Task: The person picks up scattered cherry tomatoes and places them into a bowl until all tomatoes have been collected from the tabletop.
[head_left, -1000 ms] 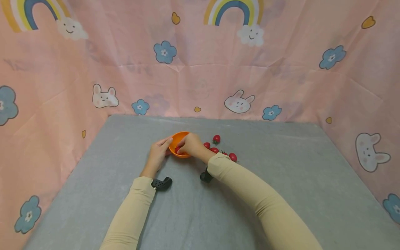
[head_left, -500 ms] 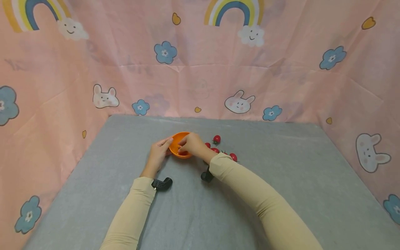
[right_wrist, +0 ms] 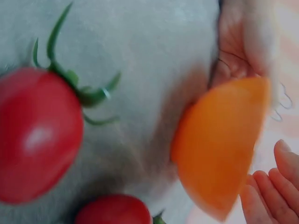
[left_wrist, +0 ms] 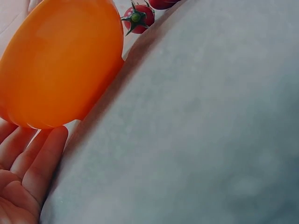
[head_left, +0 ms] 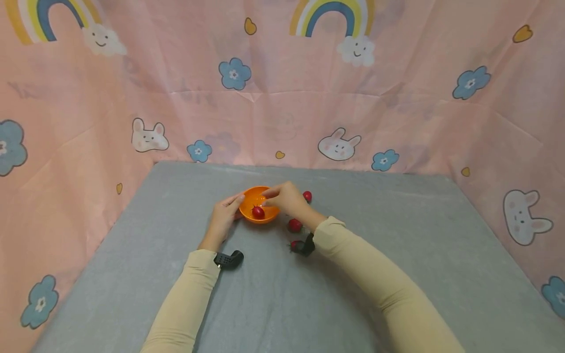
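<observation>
An orange bowl [head_left: 248, 215] stands on the grey table with a red cherry tomato [head_left: 258, 212] inside it. My left hand [head_left: 222, 218] holds the bowl's left side, thumb at the rim; in the left wrist view its fingers [left_wrist: 42, 163] touch the outer wall. Above the bowl's right rim is my right hand [head_left: 287, 198], fingers apart and nothing between them; the right wrist view also shows these bare fingers [right_wrist: 271, 196] beside the bowl [right_wrist: 219, 144]. The right hand and forearm hide part of the tabletop behind them.
Loose cherry tomatoes lie right of the bowl: one behind the right hand [head_left: 307, 196], one below it [head_left: 295, 225], and another by the right wrist's black camera [head_left: 306, 245]. A pink printed curtain [head_left: 282, 113] encloses the grey tabletop [head_left: 265, 294].
My right hand has let go of the tomato in the bowl and drawn back up and right. Tomatoes near the right wrist have shifted toward the front. My left hand stays put.
</observation>
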The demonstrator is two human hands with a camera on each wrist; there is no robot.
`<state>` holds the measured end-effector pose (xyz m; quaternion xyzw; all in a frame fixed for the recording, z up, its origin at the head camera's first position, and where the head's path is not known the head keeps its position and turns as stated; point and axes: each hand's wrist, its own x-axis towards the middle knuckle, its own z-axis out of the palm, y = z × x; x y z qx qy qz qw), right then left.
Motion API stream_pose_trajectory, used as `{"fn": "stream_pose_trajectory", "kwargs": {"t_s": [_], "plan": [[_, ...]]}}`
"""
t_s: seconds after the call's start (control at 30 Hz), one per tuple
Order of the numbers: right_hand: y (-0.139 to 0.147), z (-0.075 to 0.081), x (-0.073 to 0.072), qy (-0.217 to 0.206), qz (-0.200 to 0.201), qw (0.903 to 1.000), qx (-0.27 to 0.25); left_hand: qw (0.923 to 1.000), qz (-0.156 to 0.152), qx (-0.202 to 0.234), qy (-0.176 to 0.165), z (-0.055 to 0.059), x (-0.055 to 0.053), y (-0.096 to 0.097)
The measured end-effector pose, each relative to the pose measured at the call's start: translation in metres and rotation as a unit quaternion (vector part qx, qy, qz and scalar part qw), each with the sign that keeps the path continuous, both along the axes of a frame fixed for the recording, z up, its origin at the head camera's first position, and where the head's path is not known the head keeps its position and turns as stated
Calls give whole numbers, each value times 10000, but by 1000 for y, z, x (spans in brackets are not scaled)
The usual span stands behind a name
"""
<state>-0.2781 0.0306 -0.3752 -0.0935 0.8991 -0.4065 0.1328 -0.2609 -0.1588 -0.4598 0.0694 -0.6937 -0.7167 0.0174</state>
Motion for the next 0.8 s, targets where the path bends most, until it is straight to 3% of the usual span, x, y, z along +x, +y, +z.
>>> {"fn": "stream_pose_trajectory", "kwargs": {"t_s": [0.2, 0.47, 0.8], "plan": [[25, 4, 5, 266, -203, 9986, -406, 10000, 47, -33, -2, 2, 1, 3], [54, 1, 12, 25, -463, 9941, -978, 10000, 51, -63, -40, 1, 2, 2], [84, -2, 21, 126, -702, 9898, -1237, 9999, 71, -71, 4, 2, 3, 4]]}}
